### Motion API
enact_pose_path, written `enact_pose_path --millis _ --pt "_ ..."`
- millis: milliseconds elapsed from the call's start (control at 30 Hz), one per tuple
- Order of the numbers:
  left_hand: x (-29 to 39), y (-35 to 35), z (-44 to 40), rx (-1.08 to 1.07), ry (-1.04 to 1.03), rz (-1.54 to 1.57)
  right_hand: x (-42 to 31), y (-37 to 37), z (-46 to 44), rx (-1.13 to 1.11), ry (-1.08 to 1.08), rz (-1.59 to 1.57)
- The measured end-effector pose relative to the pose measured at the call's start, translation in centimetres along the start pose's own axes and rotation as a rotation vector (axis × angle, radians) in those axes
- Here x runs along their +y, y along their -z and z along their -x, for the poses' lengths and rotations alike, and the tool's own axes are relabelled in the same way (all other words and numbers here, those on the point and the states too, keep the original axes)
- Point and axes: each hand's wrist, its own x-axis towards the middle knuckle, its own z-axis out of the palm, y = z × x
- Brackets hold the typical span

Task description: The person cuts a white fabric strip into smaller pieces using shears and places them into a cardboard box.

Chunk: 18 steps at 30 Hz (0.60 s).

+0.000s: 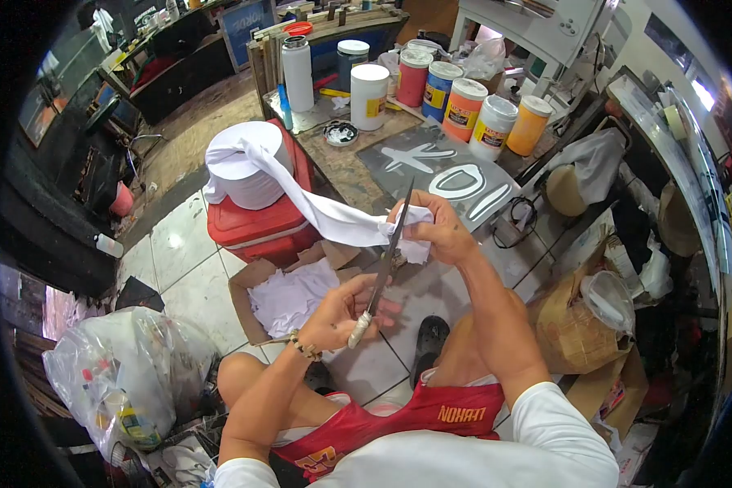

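Observation:
My left hand (346, 313) has a long, dark-bladed knife (385, 268) in a loose grip, its pale wrapped handle lying across the palm and its tip pointing up and away. My right hand (439, 232) pinches the end of a white fabric strip (333, 218). Blade and fabric meet beside the right fingers; whether the blade has cut in, I cannot tell. Leftward, the strip runs back to a large white fabric roll (252, 191) sitting on a red cooler box (244, 226). Below the strip, a cardboard box (248, 285) contains white fabric pieces (293, 297).
Several paint jars, including a white jar (369, 102) and an orange jar (529, 126), stand on the worktable (321, 150). A grey painted sign (419, 146) lies before them. A stuffed plastic bag (130, 374) sits at left, a brown sack (573, 317) at right.

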Motion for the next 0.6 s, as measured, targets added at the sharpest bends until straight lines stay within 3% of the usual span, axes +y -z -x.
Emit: enact_pose_path --millis 100,167,300,400,533,600 --pt "0.3 -1.0 -0.2 0.05 -0.076 -0.164 0.8 0.3 0.1 -0.005 -0.078 0.102" --pt "0.1 -1.4 -0.4 0.067 -0.39 -0.27 1.6 -0.4 0.1 -0.057 -0.105 0.212" --pt "0.0 0.0 -0.1 0.08 -0.301 -0.27 1.3 -0.6 -0.1 -0.059 -0.123 0.246" --pt "1.7 -0.3 0.5 0.147 -0.105 -0.194 1.2 -0.3 0.0 -0.034 -0.128 0.247" --pt "1.7 -0.2 0.3 0.343 -0.347 -0.313 1.9 -1.0 -0.1 -0.004 -0.091 0.277" --pt "1.8 -0.2 0.2 0.554 -0.488 -0.363 2.3 -2.2 -0.3 0.009 -0.108 0.242"
